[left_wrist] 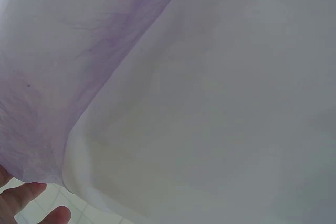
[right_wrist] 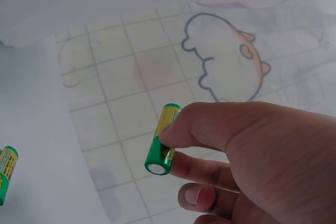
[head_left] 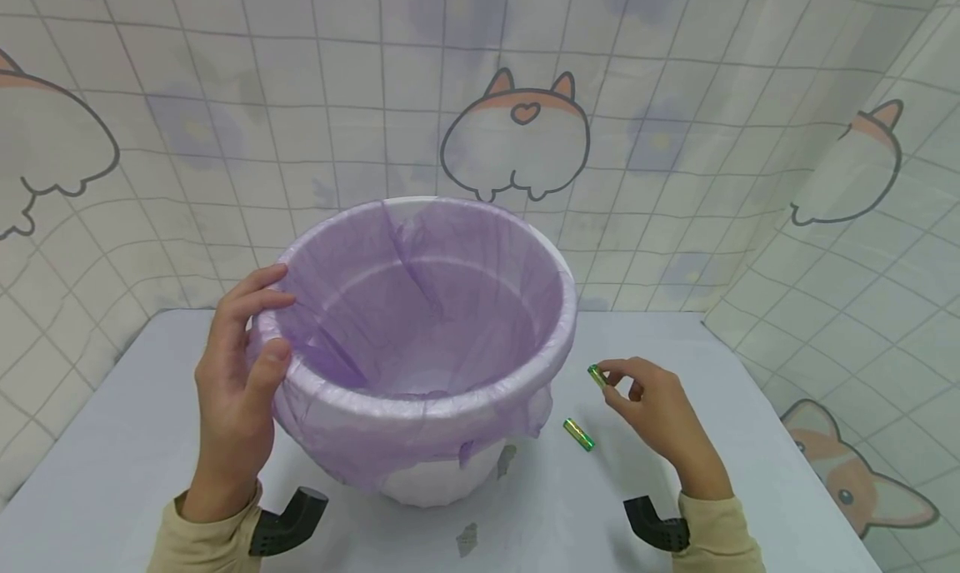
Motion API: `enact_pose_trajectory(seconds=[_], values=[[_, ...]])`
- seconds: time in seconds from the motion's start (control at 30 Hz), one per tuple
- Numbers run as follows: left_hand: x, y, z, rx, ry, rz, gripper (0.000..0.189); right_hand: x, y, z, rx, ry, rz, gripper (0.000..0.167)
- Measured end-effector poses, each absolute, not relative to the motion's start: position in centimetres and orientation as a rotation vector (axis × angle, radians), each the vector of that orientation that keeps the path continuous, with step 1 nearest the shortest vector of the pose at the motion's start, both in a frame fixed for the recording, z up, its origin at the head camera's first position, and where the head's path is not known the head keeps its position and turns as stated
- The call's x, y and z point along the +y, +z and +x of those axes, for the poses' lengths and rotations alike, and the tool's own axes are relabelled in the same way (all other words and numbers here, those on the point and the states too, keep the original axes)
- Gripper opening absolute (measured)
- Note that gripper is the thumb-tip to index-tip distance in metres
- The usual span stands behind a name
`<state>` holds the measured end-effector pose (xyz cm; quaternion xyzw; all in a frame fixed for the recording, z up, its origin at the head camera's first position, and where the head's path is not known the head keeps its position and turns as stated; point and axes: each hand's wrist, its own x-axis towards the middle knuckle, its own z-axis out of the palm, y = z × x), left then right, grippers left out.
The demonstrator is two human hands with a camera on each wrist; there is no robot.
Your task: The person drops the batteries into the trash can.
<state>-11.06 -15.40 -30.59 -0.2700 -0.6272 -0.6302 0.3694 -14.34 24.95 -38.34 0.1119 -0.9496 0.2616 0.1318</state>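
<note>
A white trash bin (head_left: pixel 442 480) stands on the table, lined with a translucent purple garbage bag (head_left: pixel 420 408) folded over its rim. My left hand (head_left: pixel 236 390) holds the bin's left rim through the bag, thumb on the near side and fingers farther back. To the right of the bin, my right hand (head_left: pixel 663 415) pinches a green and yellow battery (right_wrist: pixel 159 156) between thumb and fingers, its flat silver end showing in the right wrist view. A second battery (head_left: pixel 578 435) of the same colours lies on the table between the bin and this hand.
The white table (head_left: pixel 600 523) carries small grey patches (head_left: pixel 467 540) near the bin's base. Behind and beside it hangs a tiled-pattern sheet (head_left: pixel 360 123) with cartoon corgis. Dark curved wrist mounts (head_left: pixel 288 521) sit on both sleeves.
</note>
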Motion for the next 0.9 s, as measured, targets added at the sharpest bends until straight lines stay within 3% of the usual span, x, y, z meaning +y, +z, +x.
enact_pose_trajectory(seconds=[0.9], values=[[-15.3, -30.5, -11.0, -1.616, -1.612, -0.676, 0.034, 24.2, -36.4, -13.2, -2.488, 0.709, 0.424, 0.028]])
